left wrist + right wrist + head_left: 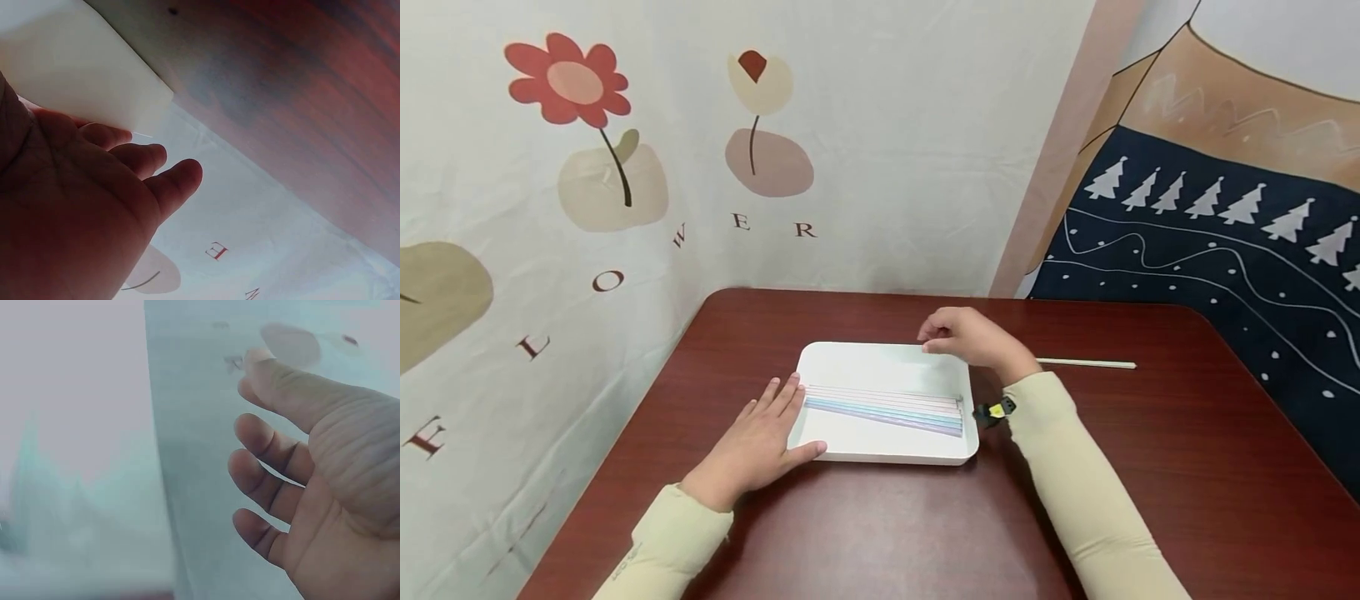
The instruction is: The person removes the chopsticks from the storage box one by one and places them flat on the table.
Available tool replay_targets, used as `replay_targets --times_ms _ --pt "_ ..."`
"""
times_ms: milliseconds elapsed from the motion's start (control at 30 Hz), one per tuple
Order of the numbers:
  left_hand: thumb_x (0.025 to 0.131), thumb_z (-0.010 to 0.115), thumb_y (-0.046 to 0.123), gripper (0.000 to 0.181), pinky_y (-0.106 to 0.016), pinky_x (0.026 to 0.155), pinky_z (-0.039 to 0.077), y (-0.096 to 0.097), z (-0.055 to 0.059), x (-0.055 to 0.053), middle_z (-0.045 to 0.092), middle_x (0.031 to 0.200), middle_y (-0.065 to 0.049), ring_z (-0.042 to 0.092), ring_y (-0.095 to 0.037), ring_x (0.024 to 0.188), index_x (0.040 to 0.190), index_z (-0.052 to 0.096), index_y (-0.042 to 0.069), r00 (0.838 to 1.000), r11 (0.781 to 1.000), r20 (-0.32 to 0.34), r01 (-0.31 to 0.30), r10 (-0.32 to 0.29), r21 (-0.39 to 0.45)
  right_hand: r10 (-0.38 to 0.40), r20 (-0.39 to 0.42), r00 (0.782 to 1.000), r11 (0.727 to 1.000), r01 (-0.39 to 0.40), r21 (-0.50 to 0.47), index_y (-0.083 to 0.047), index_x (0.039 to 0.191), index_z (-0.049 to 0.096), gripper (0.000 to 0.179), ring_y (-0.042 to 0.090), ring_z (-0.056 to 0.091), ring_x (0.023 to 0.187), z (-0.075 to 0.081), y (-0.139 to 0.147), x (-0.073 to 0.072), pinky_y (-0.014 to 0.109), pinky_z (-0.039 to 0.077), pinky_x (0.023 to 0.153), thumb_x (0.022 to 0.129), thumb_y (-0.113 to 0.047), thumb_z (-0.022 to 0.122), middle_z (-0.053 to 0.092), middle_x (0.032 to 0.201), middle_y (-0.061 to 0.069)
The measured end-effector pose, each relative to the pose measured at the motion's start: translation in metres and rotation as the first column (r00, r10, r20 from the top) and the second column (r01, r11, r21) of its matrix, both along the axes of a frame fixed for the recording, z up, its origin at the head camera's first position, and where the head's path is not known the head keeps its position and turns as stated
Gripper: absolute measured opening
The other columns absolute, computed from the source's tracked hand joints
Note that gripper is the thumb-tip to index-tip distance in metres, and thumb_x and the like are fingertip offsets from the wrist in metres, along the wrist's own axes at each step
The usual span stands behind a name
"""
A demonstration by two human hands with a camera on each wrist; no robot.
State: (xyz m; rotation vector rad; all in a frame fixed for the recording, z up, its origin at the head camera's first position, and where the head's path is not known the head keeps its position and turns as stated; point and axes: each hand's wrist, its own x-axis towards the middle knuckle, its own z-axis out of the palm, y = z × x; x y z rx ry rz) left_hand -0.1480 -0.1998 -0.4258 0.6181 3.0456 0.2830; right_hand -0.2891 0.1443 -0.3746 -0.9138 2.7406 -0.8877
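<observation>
A shallow white tray point(865, 364) lies on the table with several thin pastel sticks point(887, 413), perhaps straws, side by side in it, pink through blue to purple. My left hand point(748, 450) rests at the tray's left edge, fingers extended and thumb on the near rim. In the left wrist view its fingers point(178, 181) lie beside the tray's pale side. Above the tray's far right corner hovers my right hand point(968, 337), its fingers loosely bent. The right wrist view shows nothing between the thumb point(281, 384) and fingers of that hand.
One pale green stick point(1088, 362) lies on the dark red-brown table point(1165, 433) beyond my right wrist, partly hidden by it. A white curtain with printed flowers point(880, 167) hangs behind and to the left. Dark blue patterned cloth point(1195, 250) hangs at the right.
</observation>
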Motion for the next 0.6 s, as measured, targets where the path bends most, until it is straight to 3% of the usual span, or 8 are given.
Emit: replay_targets --times_ms 367,600 --pt "0.091 0.040 0.076 0.101 -0.062 0.110 0.025 0.001 -0.004 -0.002 0.019 0.162 -0.016 0.016 -0.043 0.147 0.152 0.032 -0.004 1.000 1.000 -0.007 -0.002 0.001 -0.009 0.171 0.145 0.975 0.985 -0.174 0.008 -0.014 0.101 0.073 0.009 0.012 0.056 0.086 -0.035 -0.053 0.000 0.028 0.047 0.076 0.093 -0.015 0.072 0.064 0.092 -0.007" --pt "0.091 0.042 0.075 0.100 -0.062 0.110 0.025 0.001 -0.004 -0.002 0.019 0.163 -0.016 0.016 -0.043 0.147 0.152 0.032 -0.004 1.000 1.000 -0.004 -0.006 0.006 -0.010 0.149 0.216 0.965 0.988 -0.154 0.007 -0.020 0.097 0.071 0.006 0.012 0.056 0.082 -0.046 -0.060 0.001 0.027 0.046 0.073 0.093 -0.016 0.071 0.064 0.087 -0.006"
